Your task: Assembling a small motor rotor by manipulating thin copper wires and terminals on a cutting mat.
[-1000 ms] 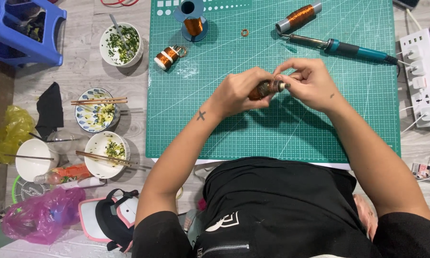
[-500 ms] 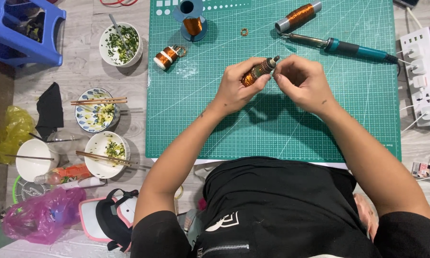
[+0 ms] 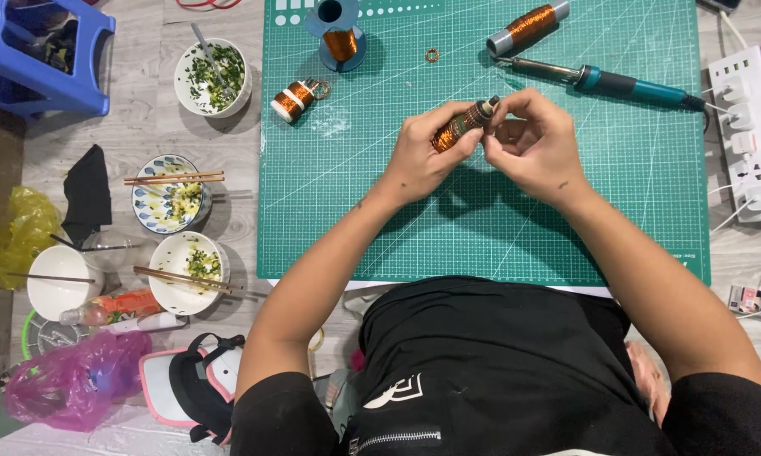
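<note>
— Clutter first, along the left edge of the floor: what do you see?

— Blue plastic stool (image 3: 38, 51) at the far left corner, a yellow bag (image 3: 13, 232) below it, and a pink bag (image 3: 72, 384) near the front. Between them stand bowls: one with chopped greens (image 3: 213, 78), a patterned one with chopsticks across it (image 3: 168, 192), two white ones (image 3: 59, 287) (image 3: 190, 262).

— And on the green cutting mat (image 3: 355, 211)?

— Near its far left corner a small copper-wire coil (image 3: 294, 99) lies on its side, just beside a blue spool stand (image 3: 340, 34) wound with copper wire. A tiny ring (image 3: 432, 55) sits further right.

— Where are the hands?

— Both over the middle of the mat, raised off it. The left hand (image 3: 423, 156) has its grip closed around a copper-wound spool (image 3: 461, 127), which is tilted, dark end up and to the right. The right hand (image 3: 537, 148) meets that upper end, fingertips pinched at it; what they pinch is too small to tell.

— Anything beyond them?

— A grey-capped copper spool (image 3: 528, 25) lies at the mat's far edge, with a teal-handled soldering iron (image 3: 604, 80) just below it, tip pointing left. Past the mat's right edge, a white power strip (image 3: 748, 135) with plugs in it.
</note>
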